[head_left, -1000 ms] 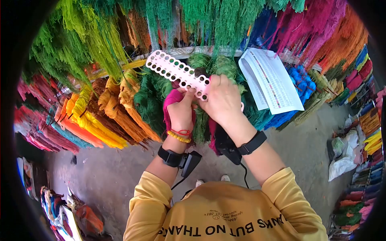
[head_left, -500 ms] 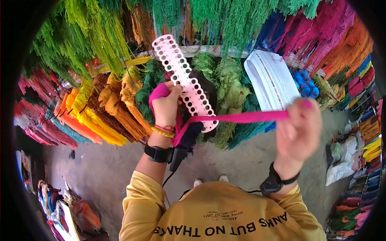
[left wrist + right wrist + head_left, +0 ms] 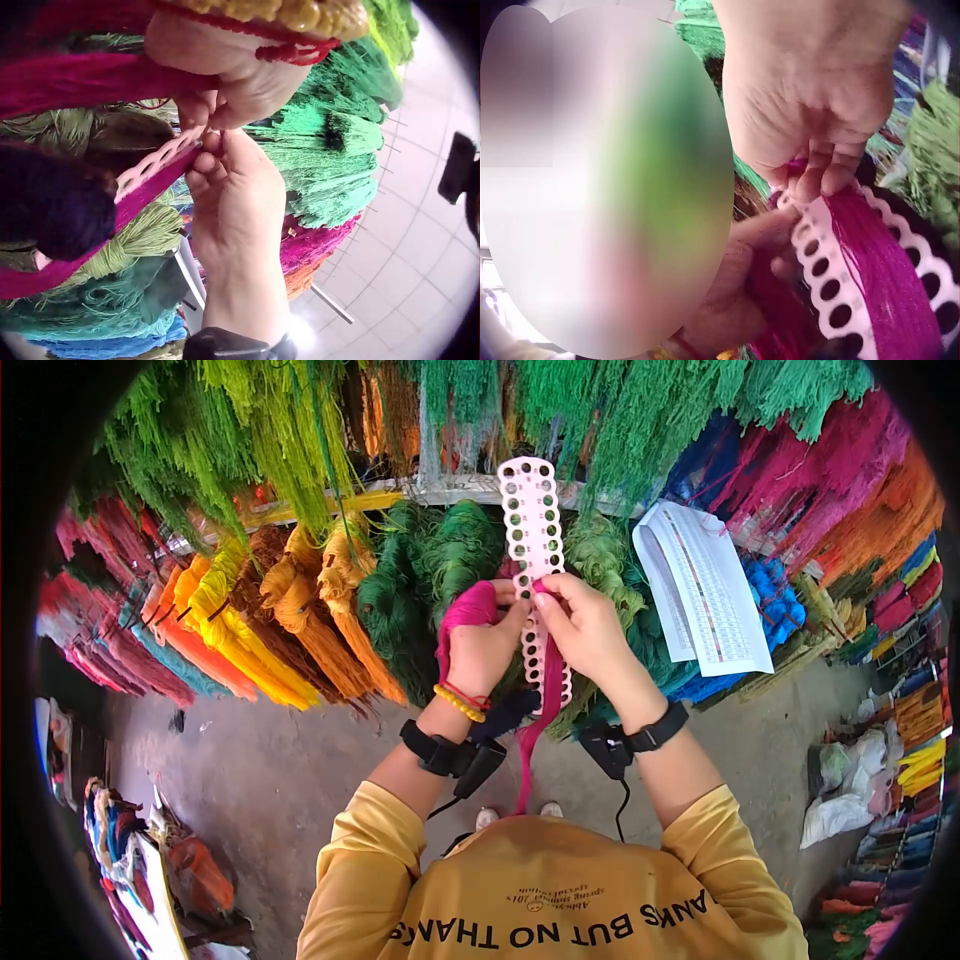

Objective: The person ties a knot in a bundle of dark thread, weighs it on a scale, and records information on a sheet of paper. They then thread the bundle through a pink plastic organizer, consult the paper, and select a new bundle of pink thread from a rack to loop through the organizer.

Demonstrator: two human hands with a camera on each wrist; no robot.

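My left hand (image 3: 487,645) grips a long pink card with rows of round holes (image 3: 530,525), thumb and fingers at its middle. A magenta thread bundle (image 3: 471,607) wraps over that hand's fingers. At the same spot my right hand (image 3: 592,630) pinches magenta thread (image 3: 885,277) against the card edge. From these fingertips the strands run down the card's face, and a tail hangs below it. In the left wrist view both hands' fingertips meet at the card. A dark navy thread bundle (image 3: 60,202) hangs by the card's lower end.
Green yarn skeins (image 3: 465,545) hang on a rack right behind the card, with yellow and orange skeins (image 3: 240,615) to the left. A printed paper chart (image 3: 705,590) lies over skeins at the right. Longer green hanks (image 3: 600,430) hang above. White bags (image 3: 840,795) sit on the floor.
The right hand swung out right, drawing a taut magenta strand, then came back to the card. The card turned from slanting to nearly upright. The left hand kept its grip.
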